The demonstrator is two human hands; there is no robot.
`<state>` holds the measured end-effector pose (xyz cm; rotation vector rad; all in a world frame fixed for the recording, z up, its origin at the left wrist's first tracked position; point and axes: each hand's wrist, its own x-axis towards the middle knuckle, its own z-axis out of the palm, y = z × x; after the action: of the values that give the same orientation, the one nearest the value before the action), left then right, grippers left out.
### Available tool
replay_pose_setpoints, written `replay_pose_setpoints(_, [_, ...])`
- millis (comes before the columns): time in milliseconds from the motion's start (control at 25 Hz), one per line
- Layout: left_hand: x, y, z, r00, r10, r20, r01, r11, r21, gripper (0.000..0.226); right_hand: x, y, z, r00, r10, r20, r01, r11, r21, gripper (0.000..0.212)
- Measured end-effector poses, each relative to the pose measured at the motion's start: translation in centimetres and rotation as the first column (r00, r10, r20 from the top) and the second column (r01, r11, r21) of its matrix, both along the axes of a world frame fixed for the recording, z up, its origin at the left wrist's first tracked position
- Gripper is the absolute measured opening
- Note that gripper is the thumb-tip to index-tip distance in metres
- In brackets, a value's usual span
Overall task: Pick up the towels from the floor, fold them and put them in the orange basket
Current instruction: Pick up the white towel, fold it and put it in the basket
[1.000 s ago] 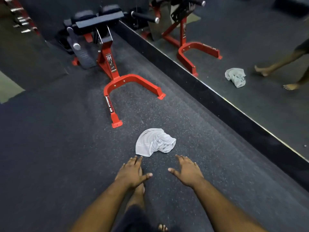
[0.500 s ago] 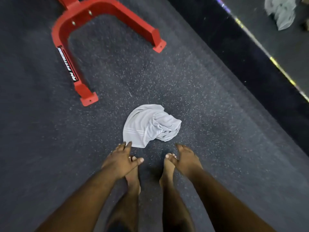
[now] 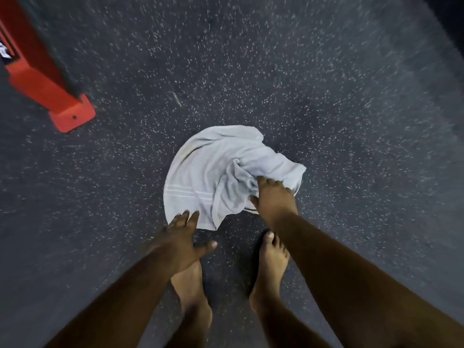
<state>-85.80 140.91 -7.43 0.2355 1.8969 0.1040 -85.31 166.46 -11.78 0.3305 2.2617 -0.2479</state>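
Note:
A crumpled light grey towel with white stripes lies on the dark speckled floor just in front of my bare feet. My right hand lies on the towel's right side, fingers extended onto the bunched folds. My left hand hovers at the towel's near left edge with fingers spread, its fingertips at the hem. No orange basket is in view.
A red steel foot of a gym machine stands on the floor at the upper left. My two bare feet stand right behind the towel. Dark rubber floor stretches all around.
I have bent down much closer to the floor. Both hands moved forward: the right one now lies on the towel, the left has reached its near edge.

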Motion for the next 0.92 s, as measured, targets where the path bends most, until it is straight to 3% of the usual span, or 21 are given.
replay_pose_setpoints(160, [-1.1, 0.7, -3.5, 1.000, 0.007, 0.000, -0.007, 1.000, -0.003, 0.103, -1.0, 0.4, -4.8, 0.993, 0.108, 0.038, -0.110, 0.993, 0.052, 0.031])
replay_pose_setpoints(320, [-2.2, 1.5, -1.1, 0.999, 0.037, -0.010, -0.037, 0.999, -0.026, 0.102, -0.4, 1.0, -1.2, 0.999, 0.024, 0.029, -0.021, 0.996, -0.089, 0.026])
replay_pose_setpoints(480, [-3.4, 3.1, 8.0, 1.000, 0.027, 0.012, -0.026, 0.999, -0.030, 0.103, 1.7, 2.1, 9.7, 0.990, -0.139, 0.010, 0.137, 0.965, -0.222, 0.019])
replay_pose_setpoints(680, [-8.4, 7.3, 27.9, 0.977, -0.185, -0.106, 0.190, 0.981, 0.040, 0.100, 1.7, 3.6, 29.7, 0.953, -0.300, -0.051, 0.277, 0.924, -0.263, 0.022])
replay_pose_setpoints(800, [-10.0, 8.9, 38.4, 0.937, -0.283, -0.204, 0.308, 0.946, 0.102, 0.099, 4.5, 3.0, 40.1, 0.890, -0.442, -0.114, 0.398, 0.874, -0.278, 0.019])
replay_pose_setpoints(920, [-10.0, 9.5, 46.6, 0.859, -0.434, -0.272, 0.481, 0.867, 0.132, 0.101, 8.8, 1.8, 49.4, 0.758, -0.623, -0.193, 0.570, 0.777, -0.268, 0.014])
